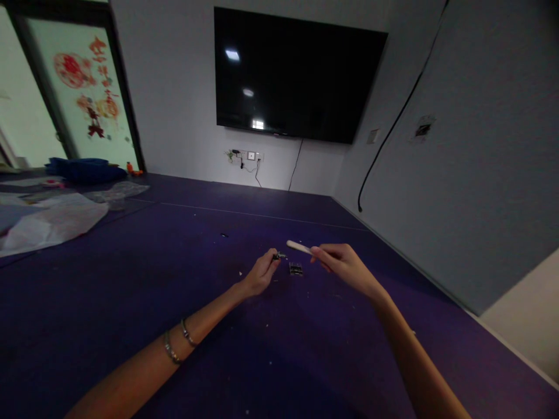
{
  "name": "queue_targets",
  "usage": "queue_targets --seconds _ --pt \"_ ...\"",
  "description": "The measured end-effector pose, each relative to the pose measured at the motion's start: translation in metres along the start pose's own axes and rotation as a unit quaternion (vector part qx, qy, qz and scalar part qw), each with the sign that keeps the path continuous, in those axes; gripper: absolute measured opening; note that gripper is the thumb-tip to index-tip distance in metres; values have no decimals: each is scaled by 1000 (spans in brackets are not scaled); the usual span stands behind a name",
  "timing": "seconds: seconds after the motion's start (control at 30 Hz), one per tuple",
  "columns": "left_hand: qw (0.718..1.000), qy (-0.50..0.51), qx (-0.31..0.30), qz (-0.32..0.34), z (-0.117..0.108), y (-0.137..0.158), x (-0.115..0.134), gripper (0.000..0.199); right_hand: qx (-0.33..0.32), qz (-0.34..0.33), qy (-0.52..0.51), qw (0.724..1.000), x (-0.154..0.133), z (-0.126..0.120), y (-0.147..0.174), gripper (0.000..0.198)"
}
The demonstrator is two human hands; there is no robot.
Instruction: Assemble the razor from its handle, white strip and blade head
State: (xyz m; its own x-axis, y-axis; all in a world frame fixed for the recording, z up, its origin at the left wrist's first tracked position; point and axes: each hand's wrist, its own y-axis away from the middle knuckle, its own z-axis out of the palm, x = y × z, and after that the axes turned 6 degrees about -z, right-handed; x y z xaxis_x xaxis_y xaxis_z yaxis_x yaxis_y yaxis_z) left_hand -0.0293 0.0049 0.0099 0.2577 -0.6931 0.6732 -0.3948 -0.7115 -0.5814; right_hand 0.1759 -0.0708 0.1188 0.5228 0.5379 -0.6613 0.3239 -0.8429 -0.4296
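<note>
My left hand [261,273] is closed on a small dark and metallic part [279,256], which pokes out past the thumb and fingertips; its kind is too small to tell. In my right hand [343,265] I pinch a pale flat stick [299,247] with a rounded end, like a wooden craft stick. Its free end points left toward the metallic part, with a gap between them. On the purple surface between my hands lies a small dark square piece [296,269] with lighter edges.
White crumbs and a thin black piece [224,235] lie scattered on the purple surface [196,326]. Crumpled white plastic sheeting [61,221] and a blue bundle [85,170] are at the left. A television [301,75] hangs on the far wall; a black cable [393,125] dangles at right.
</note>
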Motion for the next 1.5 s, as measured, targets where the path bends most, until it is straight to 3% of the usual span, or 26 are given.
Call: queue_targets --seconds 0.1,0.23,0.63,0.77,0.9,1.03,1.13,1.3,1.4,1.5 --pt "1000 -2 -14 22 2 1 -2 23 -19 -28 60 998 2 9 -2 43" --pt "999 11 -8 43 3 2 -5 26 -76 -55 57 994 4 17 -4 42" --pt "987 126 49 -88 3 4 13 21 -41 -42 10 998 13 7 -3 41" --pt "988 129 40 -79 3 4 12 22 -76 -11 16 997 14 6 -3 39" --pt "989 114 50 -84 3 5 11 23 -40 -7 36 999 15 5 -4 42" --pt "983 152 51 -92 7 5 9 26 -102 1 22 995 18 3 -4 40" --pt "949 258 78 -165 18 3 10 29 -60 -22 13 998 24 4 -6 38" --pt "841 431 102 -311 35 0 26 28 14 -23 -16 1000 44 13 -12 29" --pt "784 480 108 -378 36 0 40 24 38 -19 -16 999 57 26 -14 30" --pt "753 495 113 -418 35 1 50 19 59 -24 4 998 67 40 -15 33"
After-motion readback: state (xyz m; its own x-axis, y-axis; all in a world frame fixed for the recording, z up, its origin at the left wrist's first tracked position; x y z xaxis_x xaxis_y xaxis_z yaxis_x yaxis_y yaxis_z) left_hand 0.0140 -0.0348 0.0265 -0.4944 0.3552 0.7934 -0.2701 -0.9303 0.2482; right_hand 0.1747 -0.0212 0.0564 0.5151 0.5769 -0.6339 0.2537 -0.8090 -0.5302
